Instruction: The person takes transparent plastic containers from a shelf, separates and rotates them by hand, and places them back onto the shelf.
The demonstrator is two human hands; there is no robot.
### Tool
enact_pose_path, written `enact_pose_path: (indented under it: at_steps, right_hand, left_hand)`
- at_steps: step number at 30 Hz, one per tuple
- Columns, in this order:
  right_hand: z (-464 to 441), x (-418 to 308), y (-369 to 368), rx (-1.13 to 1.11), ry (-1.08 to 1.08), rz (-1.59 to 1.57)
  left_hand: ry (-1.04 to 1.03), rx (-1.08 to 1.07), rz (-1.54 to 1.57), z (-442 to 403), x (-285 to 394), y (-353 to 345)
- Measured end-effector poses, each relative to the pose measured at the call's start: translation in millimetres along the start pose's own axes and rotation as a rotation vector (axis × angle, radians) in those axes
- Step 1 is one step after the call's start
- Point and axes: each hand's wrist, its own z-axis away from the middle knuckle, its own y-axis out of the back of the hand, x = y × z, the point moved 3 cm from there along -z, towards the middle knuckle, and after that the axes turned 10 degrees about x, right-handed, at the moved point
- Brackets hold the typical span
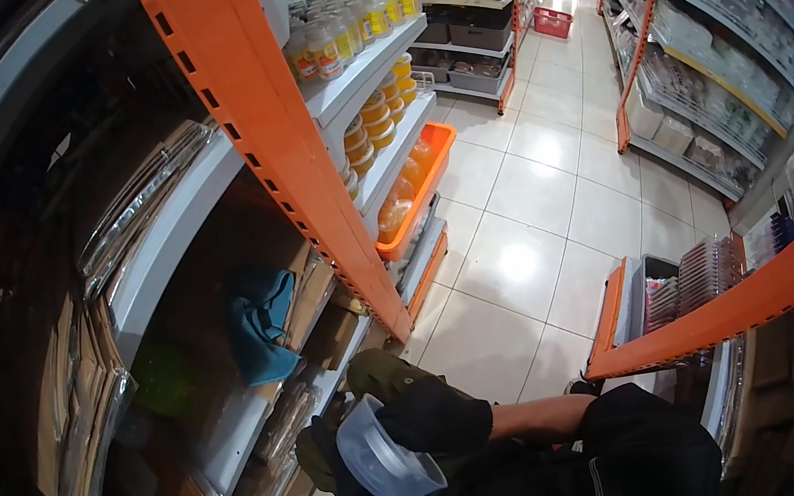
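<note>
A translucent plastic tub point(384, 455) is held low in front of my body, tilted on its side. My right hand point(434, 414), in a black glove, grips its upper right side. On the lower left, my left hand point(354, 494), also black-gloved, is wrapped along the tub's outer side; its fingers are partly hidden by the tub and shadow. Close by on the left shelf, a teal cloth bag point(267, 325) hangs over the cardboard.
An orange post point(269, 154) rises beside the left shelves, which hold flat cardboard point(79, 420). Beyond it are small bottles point(353, 28), yellow-orange tubs point(371, 126) and an orange tray point(439, 147). A tiled aisle point(517, 242) runs ahead to a red basket point(553, 22).
</note>
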Motion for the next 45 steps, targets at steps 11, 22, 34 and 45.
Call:
enact_pose_path:
  at_steps: [11,22,34,45]
  right_hand:
    - [-3,1,17,0.140,0.029,-0.032]
    - [-3,2,11,0.005,-0.076,-0.068]
    - [-6,3,12,0.052,0.014,-0.003]
    - [0,7,15,-0.135,-0.308,-0.457]
  left_hand:
    - [0.023,0.013,0.008,-3,3,-24]
    - [0.026,0.010,0.010,19,10,-20]
    - [0.025,-0.020,0.014,7,13,-23]
    - [0.054,-0.047,0.224,-9,-1,0]
